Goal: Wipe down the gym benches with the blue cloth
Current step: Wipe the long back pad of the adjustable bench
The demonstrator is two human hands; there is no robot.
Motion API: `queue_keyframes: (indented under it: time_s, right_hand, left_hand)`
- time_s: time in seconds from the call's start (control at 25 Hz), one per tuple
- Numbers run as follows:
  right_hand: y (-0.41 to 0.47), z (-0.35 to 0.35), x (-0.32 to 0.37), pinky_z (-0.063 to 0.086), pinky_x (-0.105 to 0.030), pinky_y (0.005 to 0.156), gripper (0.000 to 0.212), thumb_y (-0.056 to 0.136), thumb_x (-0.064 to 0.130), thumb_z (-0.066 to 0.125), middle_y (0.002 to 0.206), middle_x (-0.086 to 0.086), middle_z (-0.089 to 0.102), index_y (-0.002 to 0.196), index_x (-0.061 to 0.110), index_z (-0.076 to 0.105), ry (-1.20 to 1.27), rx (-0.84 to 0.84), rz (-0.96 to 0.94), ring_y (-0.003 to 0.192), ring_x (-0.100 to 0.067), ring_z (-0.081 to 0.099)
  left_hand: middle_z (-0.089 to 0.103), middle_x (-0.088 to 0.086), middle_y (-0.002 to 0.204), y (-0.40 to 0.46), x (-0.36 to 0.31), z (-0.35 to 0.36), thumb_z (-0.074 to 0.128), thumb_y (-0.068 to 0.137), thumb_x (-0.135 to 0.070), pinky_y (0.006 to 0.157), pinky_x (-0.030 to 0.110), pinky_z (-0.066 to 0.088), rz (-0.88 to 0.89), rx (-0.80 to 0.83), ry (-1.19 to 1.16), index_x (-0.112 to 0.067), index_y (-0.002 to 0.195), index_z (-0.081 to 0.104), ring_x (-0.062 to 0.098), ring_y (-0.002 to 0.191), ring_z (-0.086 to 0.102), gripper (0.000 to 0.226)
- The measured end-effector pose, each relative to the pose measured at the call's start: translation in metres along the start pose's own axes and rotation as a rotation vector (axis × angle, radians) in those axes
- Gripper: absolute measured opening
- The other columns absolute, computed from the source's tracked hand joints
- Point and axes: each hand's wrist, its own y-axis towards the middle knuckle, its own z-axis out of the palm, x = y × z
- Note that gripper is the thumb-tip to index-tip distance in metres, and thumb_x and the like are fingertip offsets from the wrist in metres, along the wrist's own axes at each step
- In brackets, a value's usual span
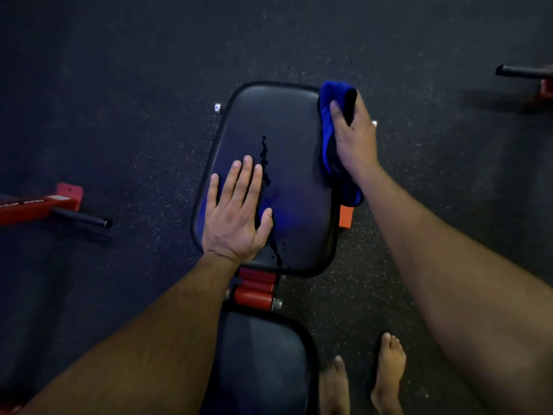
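Note:
A black padded gym bench (287, 121) lies below me, its far pad in the middle of the view and a second pad (263, 363) nearer my body. My right hand (354, 136) grips the blue cloth (327, 136) and presses it against the far pad's right edge. My left hand (236, 214) rests flat with fingers spread on the pad's left half. A dark wet streak (264, 157) runs down the middle of the pad.
Red hinge rollers (254, 290) join the two pads. A red frame with a black handle (80, 218) sits on the floor at left, another handle (523, 71) at the upper right. My bare feet (362, 381) stand right of the near pad on speckled dark flooring.

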Motion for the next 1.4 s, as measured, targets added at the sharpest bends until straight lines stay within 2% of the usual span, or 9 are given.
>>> queue_keyframes:
  time_s: [0.16, 0.36, 0.52, 0.6, 0.72, 0.8, 0.92, 1.16, 1.4]
  right_hand:
    - [-0.111, -0.002, -0.022, 0.034, -0.037, 0.115, 0.043, 0.102, 0.036, 0.049, 0.146, 0.005, 0.052, 0.144, 0.026, 0.046, 0.021, -0.098, 0.092, 0.134, -0.01, 0.047]
    - [-0.232, 0.005, -0.021, 0.02, -0.016, 0.118, 0.047, 0.103, 0.03, 0.045, 0.157, 0.006, 0.036, 0.149, 0.023, 0.037, -0.059, -0.064, 0.09, 0.145, -0.004, 0.029]
    - [-0.155, 0.006, -0.001, 0.034, -0.014, 0.104, 0.037, 0.104, 0.027, 0.046, 0.141, 0.003, 0.052, 0.14, 0.017, 0.047, -0.127, -0.132, 0.063, 0.126, -0.004, 0.047]
    - [-0.085, 0.007, 0.011, 0.039, -0.021, 0.093, 0.033, 0.103, 0.027, 0.047, 0.132, -0.002, 0.057, 0.134, 0.014, 0.049, -0.15, -0.126, 0.067, 0.118, -0.012, 0.053]
    - [-0.017, 0.008, 0.019, 0.036, -0.02, 0.082, 0.034, 0.103, 0.03, 0.047, 0.123, -0.003, 0.061, 0.132, 0.011, 0.05, -0.172, -0.065, 0.083, 0.114, -0.022, 0.057]
    - [-0.016, 0.007, 0.015, 0.038, -0.017, 0.088, 0.039, 0.102, 0.035, 0.048, 0.125, 0.0, 0.061, 0.134, 0.013, 0.051, -0.144, -0.045, 0.084, 0.117, -0.018, 0.057]
    - [-0.073, 0.003, 0.002, 0.033, -0.018, 0.109, 0.049, 0.101, 0.04, 0.051, 0.148, 0.001, 0.049, 0.145, 0.021, 0.044, -0.141, -0.067, 0.064, 0.134, -0.012, 0.045]
    - [-0.223, 0.016, -0.013, 0.024, -0.027, 0.12, 0.048, 0.104, 0.026, 0.049, 0.159, 0.001, 0.032, 0.149, 0.024, 0.036, -0.147, -0.127, 0.094, 0.149, -0.012, 0.026]
    - [-0.104, -0.031, -0.01, 0.03, -0.031, 0.118, 0.041, 0.103, 0.029, 0.048, 0.15, 0.004, 0.047, 0.144, 0.022, 0.044, -0.153, -0.011, 0.018, 0.138, -0.008, 0.041]
  left_hand:
    - [0.014, 0.008, 0.171, 0.0, 0.002, 0.002, 0.034, 0.096, -0.048, 0.126, 0.056, 0.011, 0.003, -0.007, 0.001, -0.011, 0.162, 0.022, 0.022, 0.158, 0.011, 0.077]
    - [0.019, 0.011, 0.169, -0.001, -0.001, -0.003, 0.036, 0.095, -0.047, 0.126, 0.056, 0.011, 0.002, -0.021, -0.03, -0.009, 0.161, 0.025, 0.025, 0.157, 0.017, 0.077]
    - [0.017, 0.01, 0.17, -0.002, 0.001, 0.001, 0.036, 0.096, -0.047, 0.127, 0.054, 0.009, 0.001, -0.035, -0.039, -0.01, 0.162, 0.022, 0.024, 0.157, 0.015, 0.077]
    - [0.018, 0.011, 0.17, -0.002, 0.002, 0.002, 0.038, 0.096, -0.047, 0.127, 0.054, 0.008, 0.005, -0.051, -0.046, -0.01, 0.162, 0.023, 0.024, 0.157, 0.015, 0.076]
    - [0.017, 0.011, 0.17, -0.002, 0.003, 0.003, 0.037, 0.097, -0.047, 0.127, 0.054, 0.008, 0.009, -0.051, -0.048, -0.009, 0.162, 0.023, 0.024, 0.157, 0.014, 0.076]
    - [0.017, 0.011, 0.17, -0.001, 0.003, 0.002, 0.037, 0.097, -0.048, 0.127, 0.055, 0.009, 0.011, -0.052, -0.04, -0.009, 0.162, 0.023, 0.024, 0.157, 0.014, 0.076]
    - [0.018, 0.011, 0.17, -0.002, 0.002, 0.002, 0.039, 0.096, -0.046, 0.127, 0.055, 0.01, 0.008, -0.05, -0.045, -0.009, 0.161, 0.024, 0.025, 0.157, 0.016, 0.077]
    - [0.018, 0.011, 0.17, -0.001, 0.001, 0.001, 0.04, 0.096, -0.046, 0.127, 0.055, 0.01, 0.008, -0.051, -0.037, -0.01, 0.162, 0.023, 0.025, 0.157, 0.016, 0.076]
    - [0.017, 0.01, 0.17, 0.0, 0.001, 0.001, 0.037, 0.096, -0.047, 0.127, 0.053, 0.01, 0.006, -0.044, -0.053, -0.01, 0.162, 0.022, 0.024, 0.157, 0.015, 0.076]
